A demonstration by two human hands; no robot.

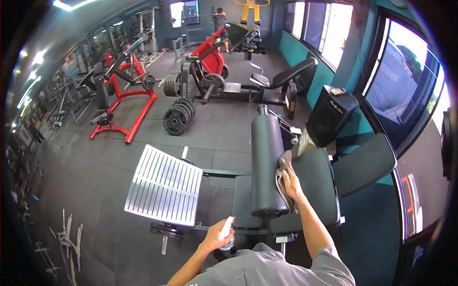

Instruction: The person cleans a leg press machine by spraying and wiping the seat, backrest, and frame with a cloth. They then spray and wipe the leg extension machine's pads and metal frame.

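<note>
My right hand (291,183) presses a brown-grey cloth (285,162) against the right side of a long black padded roller (267,157) on a gym machine. In my left hand (217,237) is a spray bottle (227,229) with a white top, held low in front of my body; much of it is hidden by the fingers. Below and right of the roller lies the machine's black seat pad (312,183), with a tilted back pad (365,164) beyond it. A ribbed metal footplate (164,186) stands to the left of my left hand.
Weight plates (167,230) sit by the footplate. Ahead are a plate stack (177,117), a red machine (125,97) and a leg press (210,62). A black speaker (330,114) stands by the windows on the right. Another person (220,24) is at the far end.
</note>
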